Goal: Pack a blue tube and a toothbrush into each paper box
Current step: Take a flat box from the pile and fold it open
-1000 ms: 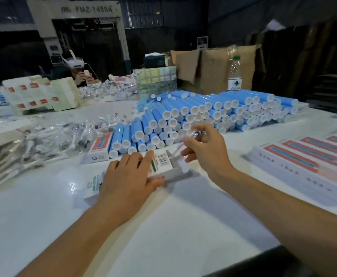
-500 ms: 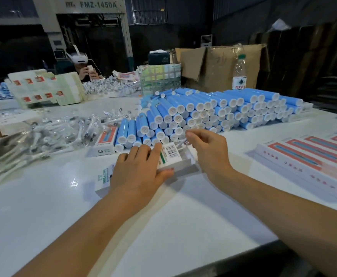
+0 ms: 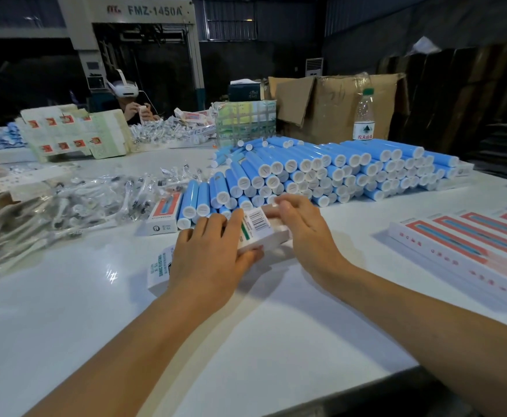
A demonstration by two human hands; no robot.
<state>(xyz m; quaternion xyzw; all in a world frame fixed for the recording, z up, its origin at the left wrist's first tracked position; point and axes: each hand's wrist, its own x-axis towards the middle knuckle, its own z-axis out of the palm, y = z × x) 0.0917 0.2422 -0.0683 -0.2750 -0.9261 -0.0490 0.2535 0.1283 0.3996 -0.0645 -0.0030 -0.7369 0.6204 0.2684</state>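
Observation:
A white paper box [image 3: 258, 227] with a barcode lies on the white table [image 3: 65, 311]. My left hand [image 3: 210, 254] lies over it, fingers across the top and thumb at its near side. At the box's right end my right hand [image 3: 301, 227] has its fingers bent against the end flap. A big stack of blue tubes [image 3: 321, 173] with white caps lies just behind. Wrapped toothbrushes [image 3: 74, 206] are heaped at the left. What is inside the box is hidden.
A closed box [image 3: 163, 216] lies beside the tubes. Flat red-and-white boxes [image 3: 468, 245] are stacked at the right. A water bottle [image 3: 364, 115], a cardboard carton [image 3: 336, 106] and another seated person [image 3: 131, 103] are at the back. The table's near edge runs at lower right.
My right hand has come down from in front of the tubes to the box's right end. My left hand has stayed on the box.

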